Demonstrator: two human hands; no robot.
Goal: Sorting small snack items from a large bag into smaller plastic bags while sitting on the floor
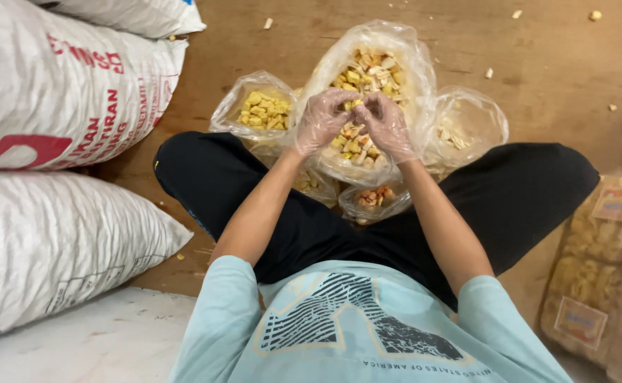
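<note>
I see my left hand (323, 119) and right hand (384, 125), both in thin clear gloves, brought together with fingertips touching, pinching a small yellow piece (354, 105) between them. They hover right over the big clear bag (403, 53) of mixed pale and yellow pieces, whose open mouth lies under and beyond the grip. Just left of the grip sits a smaller bag of yellow chunks (263, 110); just right, a nearly empty clear bag (467, 128) with a few pale bits. Below the grip, toward me, a small bag of orange pieces (375, 198) rests between my crossed legs (212, 177). Well off to the left, stacked white sacks (63, 92) wall that side in; far right, packed snack bags (595, 276) lie. Crumbs dot the wooden floor (538, 42).
</note>
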